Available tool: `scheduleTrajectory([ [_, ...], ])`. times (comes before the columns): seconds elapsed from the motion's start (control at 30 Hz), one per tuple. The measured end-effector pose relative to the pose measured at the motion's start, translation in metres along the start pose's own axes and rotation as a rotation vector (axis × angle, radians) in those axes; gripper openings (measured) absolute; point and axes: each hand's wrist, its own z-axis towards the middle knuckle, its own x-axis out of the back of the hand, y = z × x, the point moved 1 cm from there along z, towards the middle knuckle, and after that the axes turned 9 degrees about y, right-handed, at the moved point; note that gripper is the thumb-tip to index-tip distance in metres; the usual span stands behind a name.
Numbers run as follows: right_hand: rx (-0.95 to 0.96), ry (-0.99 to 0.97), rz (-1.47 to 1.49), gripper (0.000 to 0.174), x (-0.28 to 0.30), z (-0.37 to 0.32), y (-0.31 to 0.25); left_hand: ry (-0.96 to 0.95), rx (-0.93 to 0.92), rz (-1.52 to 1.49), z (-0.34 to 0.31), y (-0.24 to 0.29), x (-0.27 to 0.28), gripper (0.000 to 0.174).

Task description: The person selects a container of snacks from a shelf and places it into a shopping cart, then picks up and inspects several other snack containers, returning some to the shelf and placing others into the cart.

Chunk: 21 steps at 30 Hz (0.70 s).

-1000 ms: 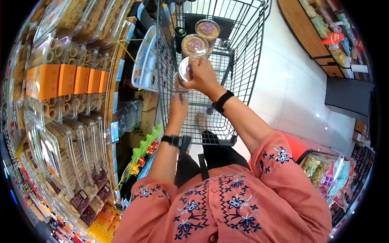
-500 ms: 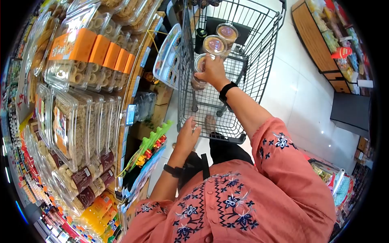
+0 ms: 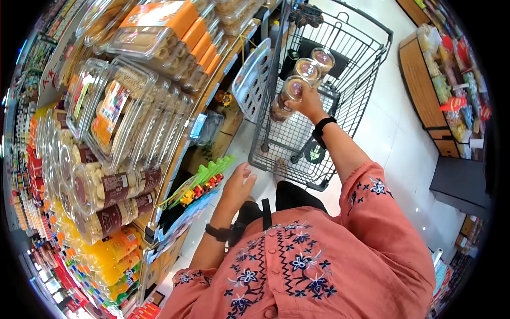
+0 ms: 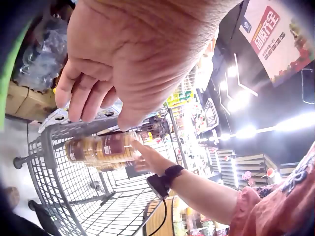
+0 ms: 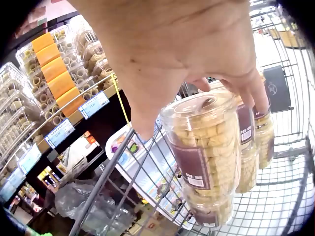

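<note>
Inside the wire shopping cart point(image 4: 47, 150), clear round jars stand together, filled with stacked pale biscuits and wearing brown labels. My right hand point(image 3: 309, 105) is over the nearest jar point(image 5: 204, 142), fingers across the far side of its lid. The thumb is off the jar's side in the right wrist view. Beneath that jar sits another similar jar point(image 5: 212, 215). Two more jar lids show behind, a middle one point(image 3: 308, 69) and a far one point(image 3: 322, 57). My left hand point(image 3: 237, 187) hangs outside the cart's near end, fingers loosely extended, holding nothing.
Left of the cart, a shelf holds clear boxes of rolled biscuits point(image 3: 159, 45), flat packs point(image 3: 125, 101) and jars on their sides point(image 3: 111, 183). A white-blue basket point(image 3: 252, 80) hangs beside the cart. A wooden display stand point(image 3: 419, 80) stands across the aisle.
The view has turned, so cart and jars sit further right. The right hand has stayed at the nearest jar, its thumb now off the side. The left hand has drawn back from the cart.
</note>
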Motion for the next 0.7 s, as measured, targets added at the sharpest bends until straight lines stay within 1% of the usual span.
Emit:
scheduleTrajectory([
  [0.07, -0.061, -0.016, 0.001, 0.088, 0.001, 0.001, 0.004, 0.017, 0.025, 0.003, -0.009, -0.014, 0.008, 0.056],
  [0.17, -0.102, -0.072, -0.003, 0.097, 0.006, 0.000, 0.002, 0.042, 0.073, -0.015, -0.030, -0.028, 0.019, 0.055],
  [0.2, -0.066, -0.037, 0.027, 0.096, 0.006, -0.001, 0.001, 0.047, 0.090, -0.020, -0.037, -0.026, 0.024, 0.055],
  [0.3, 0.050, 0.134, 0.066, 0.080, 0.013, -0.010, -0.009, 0.051, 0.101, 0.000, -0.054, -0.031, 0.034, 0.055],
  [0.33, 0.118, 0.185, 0.095, 0.076, 0.007, -0.009, -0.004, 0.063, 0.102, 0.014, -0.061, -0.034, 0.040, 0.055],
  [0.37, 0.132, 0.155, 0.156, 0.075, 0.000, -0.006, 0.004, 0.073, 0.084, -0.007, -0.069, -0.035, 0.047, 0.055],
  [0.4, 0.242, 0.142, 0.170, 0.073, 0.005, -0.007, -0.004, 0.095, 0.068, -0.026, -0.080, -0.034, 0.054, 0.056],
  [0.43, 0.356, 0.194, 0.277, 0.067, 0.001, -0.009, 0.000, 0.122, 0.052, -0.042, -0.089, -0.031, 0.065, 0.056],
  [0.47, 0.388, 0.200, 0.294, 0.063, 0.004, -0.012, -0.010, 0.115, 0.077, -0.053, -0.101, -0.014, 0.084, 0.058],
  [0.5, 0.420, 0.203, 0.307, 0.060, 0.006, -0.016, -0.020, 0.122, 0.104, -0.087, -0.115, 0.005, 0.104, 0.053],
  [0.57, 0.451, 0.210, 0.195, 0.048, -0.004, -0.026, -0.025, 0.226, 0.046, -0.200, -0.143, 0.023, 0.142, 0.045],
  [0.63, 0.148, -0.233, 0.457, 0.038, 0.018, -0.043, -0.074, 0.378, -0.021, -0.233, -0.177, 0.038, 0.187, 0.037],
  [0.67, 0.149, -0.267, 0.495, 0.034, 0.013, -0.050, -0.087, 0.544, -0.040, -0.412, -0.194, 0.036, 0.204, 0.028],
  [0.7, 0.219, -0.234, 0.532, 0.030, 0.030, -0.065, -0.128, 0.711, -0.119, -0.525, -0.211, 0.034, 0.223, 0.022],
])
